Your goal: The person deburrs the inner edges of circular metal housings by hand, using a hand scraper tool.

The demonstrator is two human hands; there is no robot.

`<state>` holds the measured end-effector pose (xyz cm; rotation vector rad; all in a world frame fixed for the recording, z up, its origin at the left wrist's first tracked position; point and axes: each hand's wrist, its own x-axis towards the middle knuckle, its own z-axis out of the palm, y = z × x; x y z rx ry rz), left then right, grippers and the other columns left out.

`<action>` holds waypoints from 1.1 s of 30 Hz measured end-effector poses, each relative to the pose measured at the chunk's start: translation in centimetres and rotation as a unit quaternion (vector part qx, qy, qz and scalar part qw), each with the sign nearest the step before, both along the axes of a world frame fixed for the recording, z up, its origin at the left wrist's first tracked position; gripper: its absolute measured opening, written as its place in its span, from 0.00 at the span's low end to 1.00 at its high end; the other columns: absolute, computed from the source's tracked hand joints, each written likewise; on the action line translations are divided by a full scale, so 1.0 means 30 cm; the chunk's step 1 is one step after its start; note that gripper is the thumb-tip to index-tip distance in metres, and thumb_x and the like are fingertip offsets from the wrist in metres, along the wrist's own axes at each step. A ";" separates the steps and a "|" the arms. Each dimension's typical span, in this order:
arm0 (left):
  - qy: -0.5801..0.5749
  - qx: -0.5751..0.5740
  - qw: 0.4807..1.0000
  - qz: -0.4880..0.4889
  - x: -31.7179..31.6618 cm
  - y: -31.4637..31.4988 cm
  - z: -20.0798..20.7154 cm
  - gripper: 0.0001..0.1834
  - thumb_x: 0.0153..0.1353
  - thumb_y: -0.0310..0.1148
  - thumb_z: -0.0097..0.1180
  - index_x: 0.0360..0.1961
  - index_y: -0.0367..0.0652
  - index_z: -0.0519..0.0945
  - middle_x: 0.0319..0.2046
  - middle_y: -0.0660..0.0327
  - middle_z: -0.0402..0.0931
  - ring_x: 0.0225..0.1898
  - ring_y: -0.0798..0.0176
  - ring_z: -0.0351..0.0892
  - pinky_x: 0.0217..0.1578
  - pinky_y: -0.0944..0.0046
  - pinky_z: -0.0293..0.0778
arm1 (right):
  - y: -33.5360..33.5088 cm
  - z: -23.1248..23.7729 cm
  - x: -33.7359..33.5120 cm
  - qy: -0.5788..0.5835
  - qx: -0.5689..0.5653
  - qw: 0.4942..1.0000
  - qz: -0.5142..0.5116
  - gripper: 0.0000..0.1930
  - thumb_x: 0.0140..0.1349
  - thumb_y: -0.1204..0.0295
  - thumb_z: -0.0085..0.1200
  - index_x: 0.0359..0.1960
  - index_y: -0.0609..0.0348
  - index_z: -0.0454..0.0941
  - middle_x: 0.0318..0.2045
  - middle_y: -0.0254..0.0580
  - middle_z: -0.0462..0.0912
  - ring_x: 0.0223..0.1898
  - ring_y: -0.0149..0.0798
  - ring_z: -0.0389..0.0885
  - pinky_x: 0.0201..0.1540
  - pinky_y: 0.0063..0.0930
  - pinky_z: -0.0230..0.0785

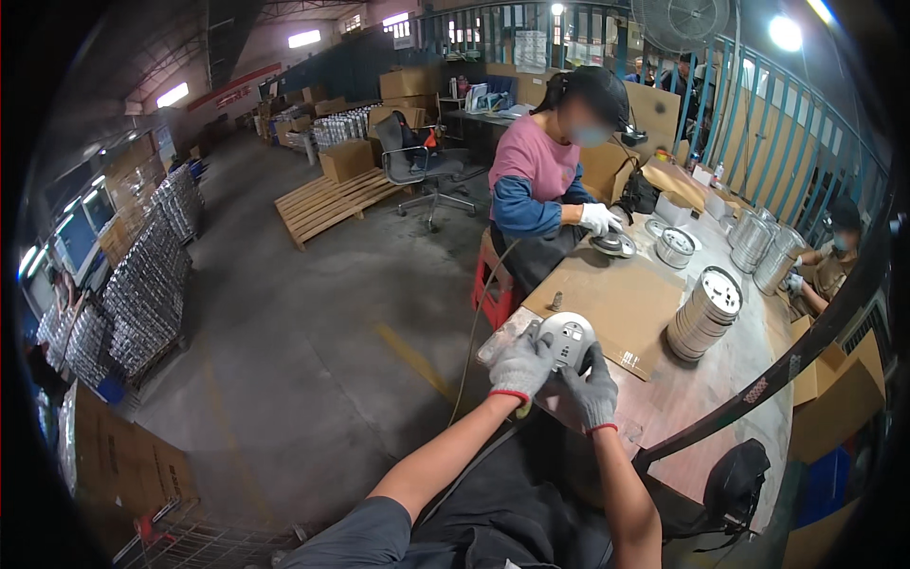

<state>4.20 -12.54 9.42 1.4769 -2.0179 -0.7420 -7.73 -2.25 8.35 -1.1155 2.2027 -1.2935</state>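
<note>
**While both gloves are closing on the round metal part, grip its rim**

Because you are holding the round grey metal disc (567, 339) between both hands at the near edge of the table (720, 379), you are carrying it by its rim. Your left hand (520, 368) is cupping its left side and your right hand (590, 391) is gripping it from below, both in grey knit gloves. It is looking stiff, fairly light and probably smooth, so the edge is offering surer purchase than the face. Just beyond your hands a cardboard sheet (616, 299) is lying flat. Farther right, a stack of similar discs (703, 315) is standing. Across from you, another person's white-gloved hand (599, 218) is working a part.
</note>
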 end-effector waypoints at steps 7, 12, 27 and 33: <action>0.204 -0.068 0.971 -0.108 -0.006 0.141 -0.101 0.25 0.67 0.42 0.51 0.64 0.52 0.79 0.49 0.49 0.85 0.50 0.43 0.85 0.52 0.51 0.80 | 0.220 0.017 -0.082 -0.243 -0.274 0.930 0.027 0.37 0.59 0.71 0.68 0.69 0.70 0.65 0.54 0.52 0.81 0.52 0.40 0.82 0.54 0.32 0.78; 0.120 0.120 0.977 -0.128 -0.005 0.188 -0.053 0.16 0.63 0.37 0.54 0.49 0.50 0.86 0.40 0.53 0.87 0.43 0.48 0.87 0.44 0.55 0.82 | 0.336 0.101 -0.045 0.178 -0.088 0.978 0.061 0.18 0.56 0.77 0.63 0.49 0.54 0.84 0.34 0.43 0.84 0.33 0.44 0.84 0.38 0.38 0.77; 0.571 0.563 0.591 -0.085 -0.048 0.390 -0.137 0.23 0.78 0.45 0.43 0.62 0.39 0.73 0.53 0.50 0.78 0.53 0.53 0.79 0.55 0.52 0.77 | 0.595 0.008 0.151 0.163 0.021 0.981 0.106 0.32 0.65 0.62 0.64 0.69 0.57 0.67 0.52 0.54 0.81 0.51 0.55 0.83 0.51 0.45 0.78; 0.132 0.117 0.954 -0.244 -0.058 0.339 -0.146 0.21 0.70 0.40 0.53 0.60 0.43 0.79 0.49 0.53 0.85 0.51 0.52 0.85 0.55 0.55 0.79 | 0.677 0.101 0.092 0.226 0.023 0.974 0.017 0.31 0.63 0.69 0.65 0.67 0.57 0.70 0.43 0.53 0.83 0.43 0.52 0.85 0.46 0.41 0.79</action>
